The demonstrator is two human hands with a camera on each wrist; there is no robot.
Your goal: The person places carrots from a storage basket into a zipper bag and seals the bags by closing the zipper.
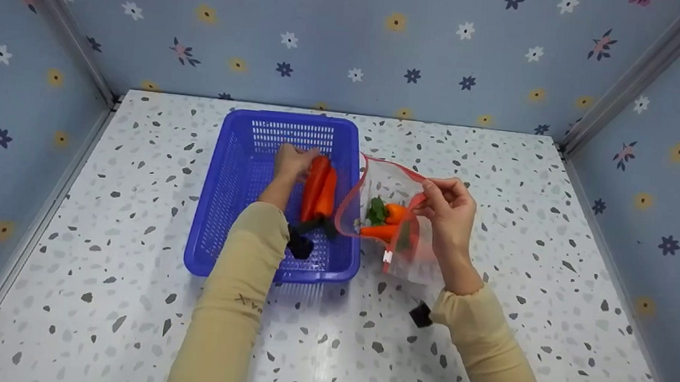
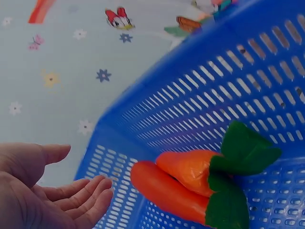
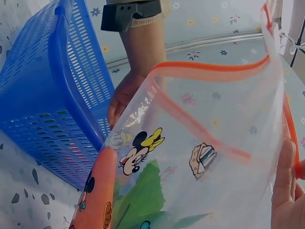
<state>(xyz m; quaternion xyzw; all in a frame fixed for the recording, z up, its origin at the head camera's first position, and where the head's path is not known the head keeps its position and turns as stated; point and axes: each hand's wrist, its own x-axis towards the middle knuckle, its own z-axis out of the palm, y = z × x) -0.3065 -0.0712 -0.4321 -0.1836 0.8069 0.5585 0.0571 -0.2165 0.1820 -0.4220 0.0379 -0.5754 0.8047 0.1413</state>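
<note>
Two orange-red toy carrots (image 2: 167, 191) with green leafy tops lie side by side in a blue plastic basket (image 1: 203, 215). The left hand (image 1: 293, 161) is over the basket beside them; in the left wrist view, its fingers are loosely extended with nothing between them. The right hand (image 1: 450, 211) pinches the red zip edge of a clear zip bag (image 3: 228, 191) printed with cartoon figures. Through the mouth of the bag, orange pieces (image 1: 380, 231) and green leaves (image 1: 377, 211) show; in the right wrist view the plastic partly veils them.
The basket stands directly left of the bag on a white speckled table (image 1: 136, 296). Flower-patterned panels (image 1: 354, 42) enclose the back and both sides. A black wrist camera (image 1: 421, 315) sits under the right forearm.
</note>
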